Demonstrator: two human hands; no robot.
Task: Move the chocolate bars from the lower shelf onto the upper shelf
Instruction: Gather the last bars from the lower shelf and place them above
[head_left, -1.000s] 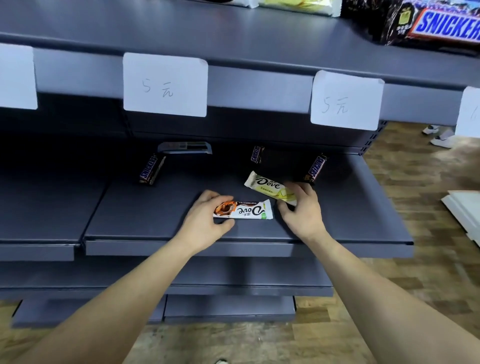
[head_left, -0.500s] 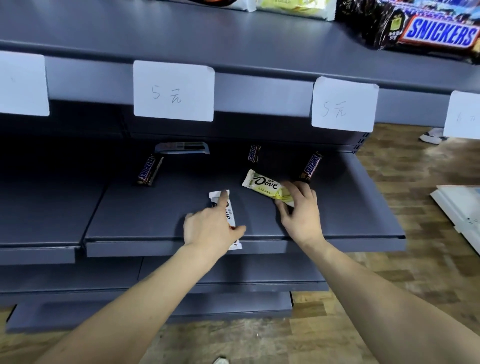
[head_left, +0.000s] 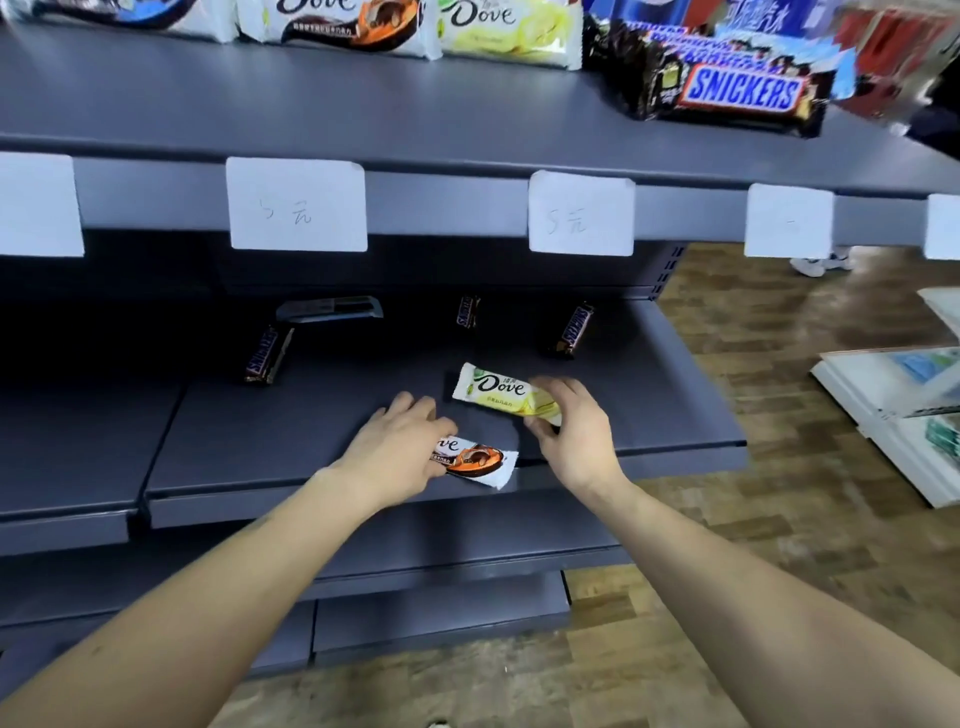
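- The left hand (head_left: 400, 447) grips the orange Dove bar (head_left: 475, 460) near the front edge of the lower shelf (head_left: 260, 457).
- The right hand (head_left: 576, 431) pinches the yellow Dove bar (head_left: 498, 389) by its near end.
- Three Snickers bars (head_left: 267, 356) lie farther back.
- The upper shelf (head_left: 311, 114) carries Dove and Snickers packs.

Under the left hand (head_left: 397, 447) lies a white Dove bar (head_left: 475, 460) with an orange-and-brown swirl. At the right hand (head_left: 569, 431) is a white, pale-yellow Dove bar (head_left: 501, 392). Beyond both hands, three dark-brown Snickers bars (head_left: 267, 355) carry blue lettering panels on the dark grey shelf (head_left: 260, 447).
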